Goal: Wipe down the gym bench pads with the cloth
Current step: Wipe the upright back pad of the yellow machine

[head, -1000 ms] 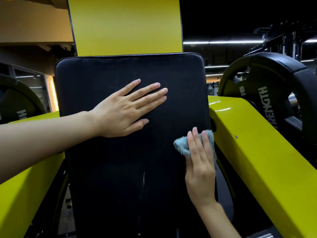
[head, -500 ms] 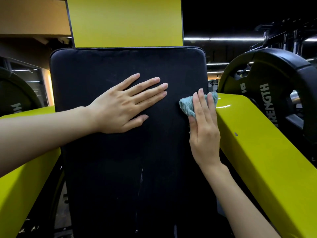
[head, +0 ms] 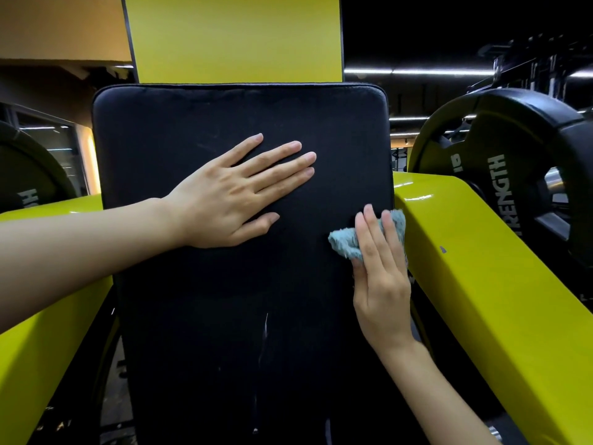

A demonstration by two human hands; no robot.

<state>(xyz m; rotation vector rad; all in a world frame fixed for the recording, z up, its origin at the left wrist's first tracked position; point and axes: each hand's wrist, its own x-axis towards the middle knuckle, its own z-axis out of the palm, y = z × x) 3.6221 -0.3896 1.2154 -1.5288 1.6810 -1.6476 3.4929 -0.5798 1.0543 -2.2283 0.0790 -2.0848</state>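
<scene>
A black padded back pad (head: 199, 316) fills the middle of the view, upright and slightly tilted. My left hand (head: 231, 194) lies flat on its upper middle, fingers spread, holding nothing. My right hand (head: 382, 277) presses a small light-blue cloth (head: 345, 244) against the pad's right edge, about halfway down. Most of the cloth is hidden under my fingers; its fluffy ends stick out at the left and top right. Pale streaks (head: 264, 332) run down the lower part of the pad.
Yellow machine arms flank the pad, one on the right (head: 481, 284) touching the cloth's side, one on the left (head: 41, 348). Black weight plates sit at the right (head: 500, 175) and far left (head: 29, 181). A yellow upright panel (head: 234, 36) rises behind the pad.
My right hand with the cloth went up the pad's right edge, then came back down to mid-height. My left hand stayed flat in place.
</scene>
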